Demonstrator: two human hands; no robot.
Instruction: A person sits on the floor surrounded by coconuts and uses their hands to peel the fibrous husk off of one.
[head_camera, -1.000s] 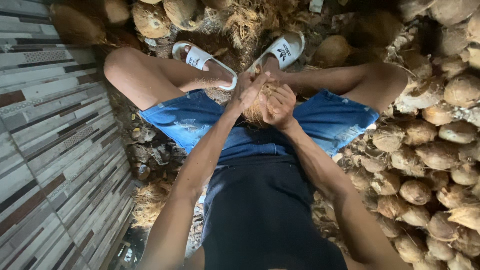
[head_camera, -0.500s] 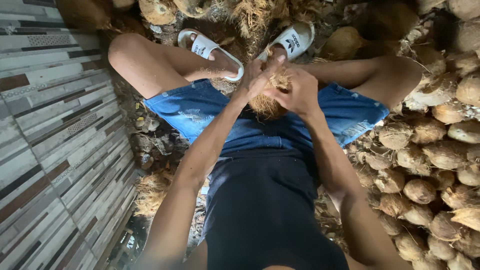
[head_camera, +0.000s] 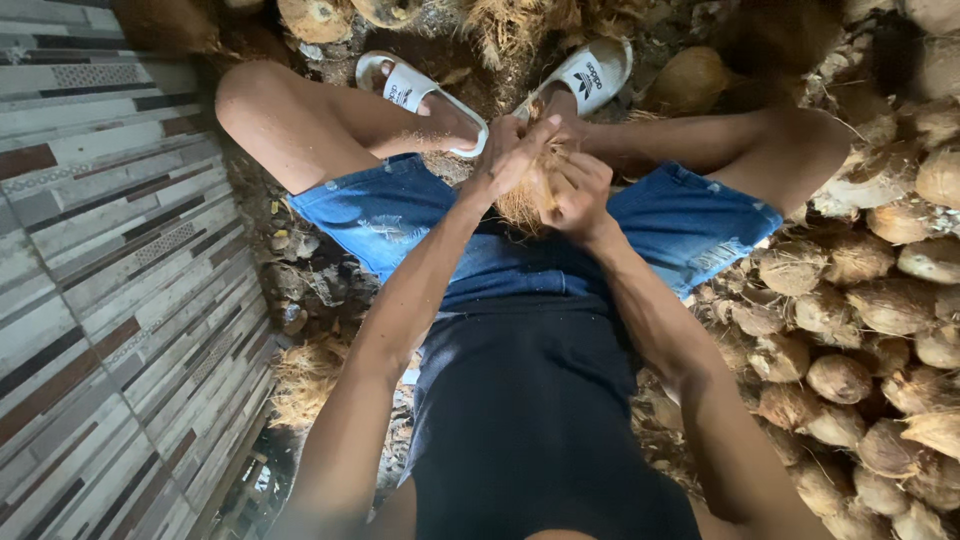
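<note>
- The left hand (head_camera: 508, 158) is curled round the upper left side of a fibrous coconut husk (head_camera: 527, 198), fingers bent over the fibres and pressed tight against it.
- The right hand (head_camera: 578, 190) grips the same husk from the right and below, fingers closed into the tan fibres; the two hands touch one another across the top of it.
- The husk sits between the person's knees, held above the lap, just in front of the denim shorts (head_camera: 420, 215). Loose strands hang down from it between the palms. How much of a nut lies inside the fibres cannot be told, as the hands cover most of it.
- The person sits with legs apart, wearing a dark top (head_camera: 530, 420) and white slide sandals: one sandal (head_camera: 415, 88) just left of the hands, the other sandal (head_camera: 585, 75) just above them.
- On the right side a pile of coconuts (head_camera: 860, 340) with husk partly stripped fills the ground from the knee down to the lower right corner, close against the right forearm.
- More unhusked coconuts (head_camera: 690, 80) and torn fibre lie beyond the sandals along the top edge.
- On the left stands a wall of striped tiles (head_camera: 110, 290) in grey, white and brown; husk scraps (head_camera: 305, 375) lie at its foot, beside the left thigh.
</note>
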